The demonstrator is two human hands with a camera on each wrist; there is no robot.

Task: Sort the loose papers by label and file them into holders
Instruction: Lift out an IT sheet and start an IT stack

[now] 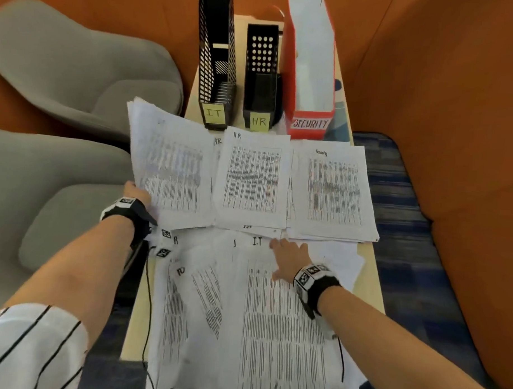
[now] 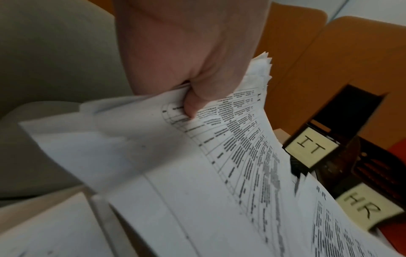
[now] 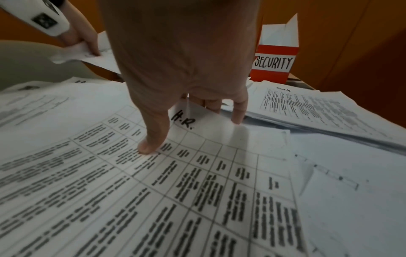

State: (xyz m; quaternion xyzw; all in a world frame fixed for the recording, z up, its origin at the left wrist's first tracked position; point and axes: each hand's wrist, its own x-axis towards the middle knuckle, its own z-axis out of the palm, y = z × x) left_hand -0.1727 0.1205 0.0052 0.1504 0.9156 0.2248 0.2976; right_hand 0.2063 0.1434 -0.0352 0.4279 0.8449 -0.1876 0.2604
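My left hand point(image 1: 134, 190) grips a thick stack of printed sheets point(image 1: 169, 165) by its left edge and holds it tilted above the table. The left wrist view shows the thumb point(image 2: 191, 107) pinching that stack point(image 2: 197, 165). My right hand point(image 1: 285, 258) lies flat with straight fingers on the loose papers point(image 1: 274, 326) near me, its fingers point(image 3: 238, 113) touching a sheet marked H.R. point(image 3: 197, 125). An HR pile point(image 1: 251, 179) and a Security pile point(image 1: 332, 188) lie ahead. Behind them stand a black mesh IT holder point(image 1: 216, 56), a black HR holder point(image 1: 261, 75) and a red Security holder point(image 1: 310, 68).
The narrow wooden table point(image 1: 373, 256) is mostly covered in paper. Two grey chairs point(image 1: 79, 57) stand to its left, with an orange wall behind them and to the right. Blue carpet point(image 1: 409, 205) lies beyond the right edge. A thin black cable point(image 1: 147, 301) hangs at the table's left edge.
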